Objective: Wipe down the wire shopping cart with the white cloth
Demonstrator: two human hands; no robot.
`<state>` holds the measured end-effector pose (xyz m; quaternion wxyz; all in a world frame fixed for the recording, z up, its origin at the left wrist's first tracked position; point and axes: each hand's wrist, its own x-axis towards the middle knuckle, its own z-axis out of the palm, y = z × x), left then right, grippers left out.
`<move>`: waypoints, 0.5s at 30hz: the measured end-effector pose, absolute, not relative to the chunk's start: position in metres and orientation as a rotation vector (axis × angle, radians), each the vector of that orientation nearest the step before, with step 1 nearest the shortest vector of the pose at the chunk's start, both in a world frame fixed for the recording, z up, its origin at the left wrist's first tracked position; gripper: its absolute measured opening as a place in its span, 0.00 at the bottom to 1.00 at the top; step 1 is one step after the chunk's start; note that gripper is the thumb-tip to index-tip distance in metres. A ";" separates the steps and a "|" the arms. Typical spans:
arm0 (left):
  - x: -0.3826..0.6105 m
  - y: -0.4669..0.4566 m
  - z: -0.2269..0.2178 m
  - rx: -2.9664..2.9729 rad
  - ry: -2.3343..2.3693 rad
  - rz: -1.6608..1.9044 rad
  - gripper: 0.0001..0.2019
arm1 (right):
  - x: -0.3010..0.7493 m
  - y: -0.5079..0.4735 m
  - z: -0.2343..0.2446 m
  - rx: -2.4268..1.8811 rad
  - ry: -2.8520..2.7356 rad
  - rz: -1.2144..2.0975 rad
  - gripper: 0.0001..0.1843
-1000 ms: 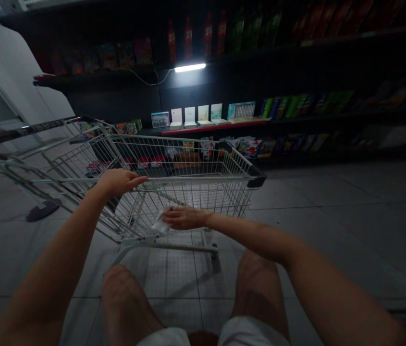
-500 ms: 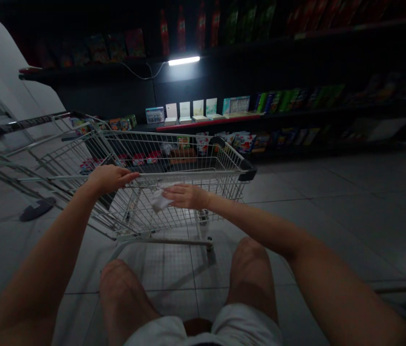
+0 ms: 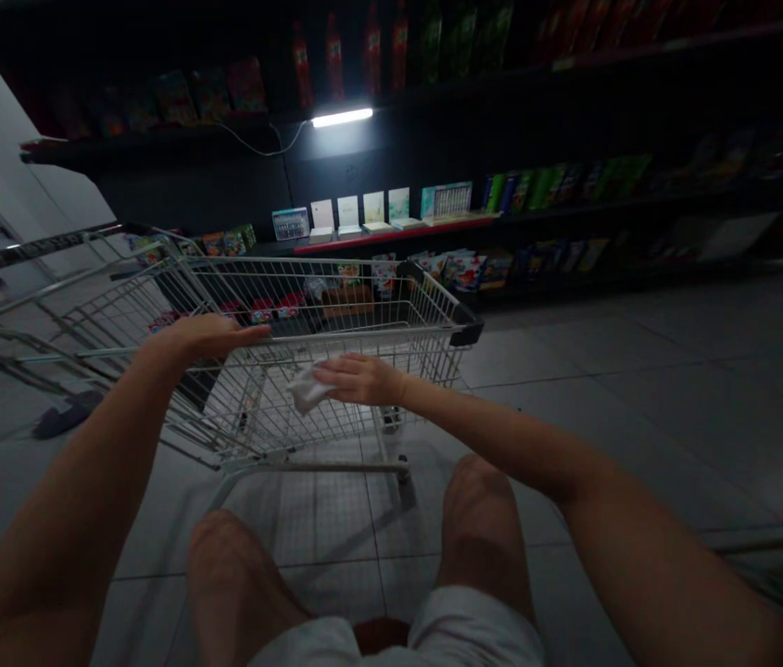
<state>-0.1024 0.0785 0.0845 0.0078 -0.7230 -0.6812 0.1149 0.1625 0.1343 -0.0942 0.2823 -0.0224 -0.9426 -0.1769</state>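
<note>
A wire shopping cart stands side-on in front of my bare knees. My left hand grips its near top rail; one digit lies stretched along the rail, and the other fingers are partly hidden. Lower and to the right, my right hand holds a crumpled white cloth against the wire side of the basket. The cloth pokes out to the left of my fingertips.
Behind the cart are dark store shelves with red bottles, upright books and colourful packets. A lit tube lamp hangs under a shelf. Grey floor tiles extend to the right. A dark-footed base stands at left.
The view has shifted slightly. My left wrist has dropped lower against the rail, with the hand flatter. My right hand and the cloth stay at nearly the same spot on the basket side.
</note>
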 end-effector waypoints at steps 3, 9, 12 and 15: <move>-0.057 0.091 0.079 -2.367 -1.959 0.238 0.42 | 0.157 0.145 -0.079 -0.095 -2.387 -0.508 0.18; -0.005 0.094 0.044 -2.534 -1.811 0.106 0.35 | 0.170 0.147 -0.140 -0.117 -2.628 -0.463 0.18; -0.013 0.097 0.041 -2.660 -1.849 -0.079 0.34 | 0.179 0.144 -0.138 -0.064 -2.630 -0.507 0.16; -0.021 0.107 0.044 -2.741 -1.930 -0.503 0.37 | 0.178 0.136 -0.096 -0.134 -2.342 -0.555 0.13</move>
